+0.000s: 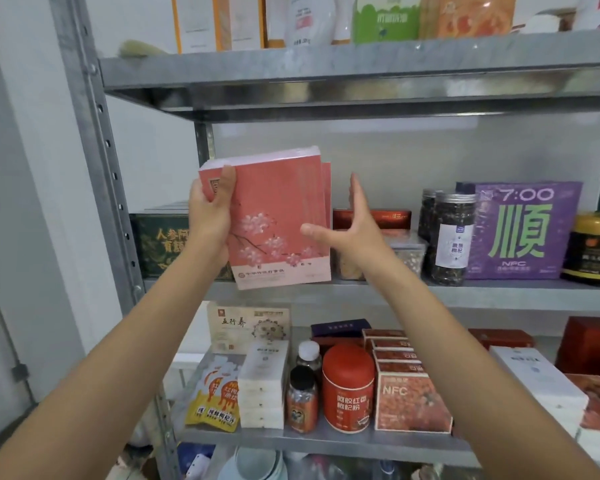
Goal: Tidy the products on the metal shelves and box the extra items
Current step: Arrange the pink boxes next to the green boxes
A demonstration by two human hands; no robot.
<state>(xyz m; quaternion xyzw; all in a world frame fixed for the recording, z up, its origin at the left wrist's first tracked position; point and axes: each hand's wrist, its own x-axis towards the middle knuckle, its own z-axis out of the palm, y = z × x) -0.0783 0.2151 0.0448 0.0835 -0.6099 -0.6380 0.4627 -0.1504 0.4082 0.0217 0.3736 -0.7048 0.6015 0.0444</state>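
A stack of pink boxes with a blossom print (278, 216) stands upright at the front of the middle metal shelf (430, 294). My left hand (210, 211) grips the stack's upper left corner, thumb on the front face. My right hand (347, 223) hovers open just right of the stack, fingers up and thumb pointing at the boxes, not touching them as far as I can tell. A dark green box (160, 244) lies behind my left wrist.
Right of the stack sit a red box (374, 218), dark jars (452, 237), a purple "7:00" box (523, 230) and a black-and-yellow jar (593, 251). The lower shelf holds a red canister (349, 389), NFC boxes (409, 400), white boxes and pouches. A steel upright (97, 150) stands left.
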